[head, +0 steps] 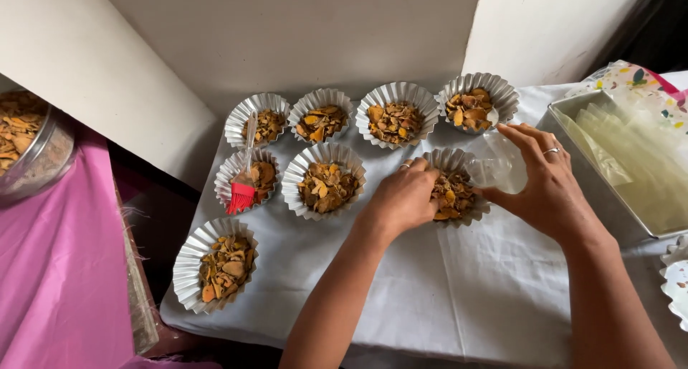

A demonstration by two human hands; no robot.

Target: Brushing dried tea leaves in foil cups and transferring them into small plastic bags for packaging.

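Both hands (401, 197) (546, 183) at chip-filled fluted tin (453, 193), right gripping clear bag (502, 170).

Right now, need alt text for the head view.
Left hand presses into a fluted foil cup of orange-brown chips while the right hand holds a small clear container beside it. Seven more filled cups sit on the white cloth; a red brush rests in one.
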